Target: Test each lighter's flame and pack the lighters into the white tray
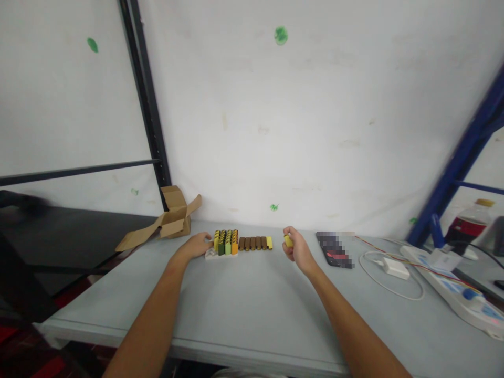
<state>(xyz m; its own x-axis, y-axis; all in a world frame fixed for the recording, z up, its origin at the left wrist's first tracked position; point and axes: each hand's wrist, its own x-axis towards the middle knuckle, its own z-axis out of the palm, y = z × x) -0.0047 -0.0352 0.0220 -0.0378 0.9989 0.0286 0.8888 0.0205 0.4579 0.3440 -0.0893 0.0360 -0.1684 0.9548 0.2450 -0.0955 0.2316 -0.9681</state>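
Note:
My left hand (198, 245) rests on the grey table (244, 304), fingers lying against the left side of a white holder (214, 255) packed with several upright yellow, green and orange blocks (226, 242). A row of brown blocks (252, 243) ending in a yellow one (269, 242) stretches to the right of the holder. My right hand (296, 248) hovers further right, its fingers pinched round a small yellow block (289, 241).
An open cardboard box (169, 219) lies at the back left. A dark phone (334, 251), a white charger (395, 267) with cable, a power strip (452, 286) and a bottle (468, 226) sit to the right. A white wall stands behind the table.

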